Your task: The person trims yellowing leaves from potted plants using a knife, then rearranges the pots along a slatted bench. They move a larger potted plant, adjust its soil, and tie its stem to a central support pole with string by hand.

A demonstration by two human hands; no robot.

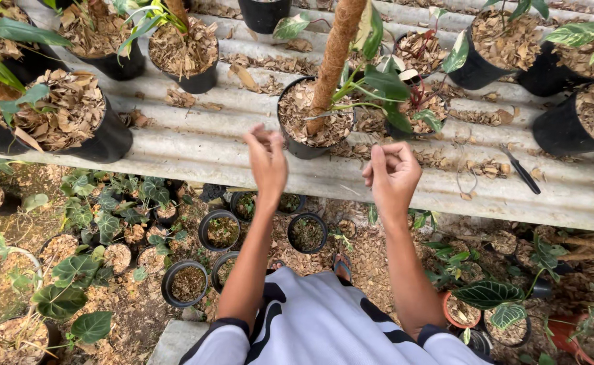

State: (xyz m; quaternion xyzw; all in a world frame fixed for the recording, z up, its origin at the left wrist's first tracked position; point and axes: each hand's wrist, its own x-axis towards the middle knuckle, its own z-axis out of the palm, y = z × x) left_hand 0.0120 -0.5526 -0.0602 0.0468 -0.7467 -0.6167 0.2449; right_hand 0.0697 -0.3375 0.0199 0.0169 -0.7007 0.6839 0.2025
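My left hand (268, 161) and my right hand (393, 174) are both up in front of me, over the near edge of the grey wavy worktop (195, 145). The thing closest to them is the black pot (308, 122) with the brown pole (335, 57) wrapped in rough fibre. It sits on the worktop just past my hands and a bit between them. The pole stands tall and leans a little to the right as it goes up, so its long way runs up and away from me. My left hand is a bit nearer to the pot; its fingers are pinched close together at the tips, and I cannot tell if they hold something thin. My right hand's fingers are curled in, nearly a fist, and I cannot see anything in them either. Green leaves (386, 84) from the pot hang just above my right hand. There is bare worktop to the left of the pot. To the right lie dry brown leaf bits, a thin wire loop (466, 177) and a small black tool (520, 171). The worktop's edge is right under my wrists, and many small pots (221, 230) sit on the ground below.
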